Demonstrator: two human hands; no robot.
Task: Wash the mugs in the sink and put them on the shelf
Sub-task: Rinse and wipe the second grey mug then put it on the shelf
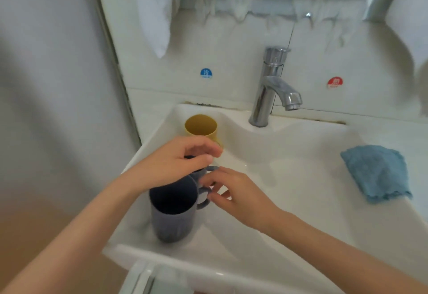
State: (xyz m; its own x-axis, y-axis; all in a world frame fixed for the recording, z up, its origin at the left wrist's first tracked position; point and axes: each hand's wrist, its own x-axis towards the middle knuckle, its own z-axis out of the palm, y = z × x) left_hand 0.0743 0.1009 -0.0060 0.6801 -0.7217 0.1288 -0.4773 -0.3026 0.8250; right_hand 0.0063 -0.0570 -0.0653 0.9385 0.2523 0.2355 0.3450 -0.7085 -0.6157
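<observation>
Three mugs stand in a row along the left side of the white sink. A yellow mug is farthest back. A blue-grey mug stands nearest me, its handle pointing right. Between them is a second blue-grey mug, mostly hidden under my left hand, which reaches down over its top with fingers and thumb curled round the rim. My right hand comes in from the right with spread fingers. Its fingertips are at the handles of the two blue-grey mugs, and no grasp shows.
A chrome faucet stands at the back of the sink, with no water running. A folded blue cloth lies on the right rim. White towels hang above, and a wall is close on the left.
</observation>
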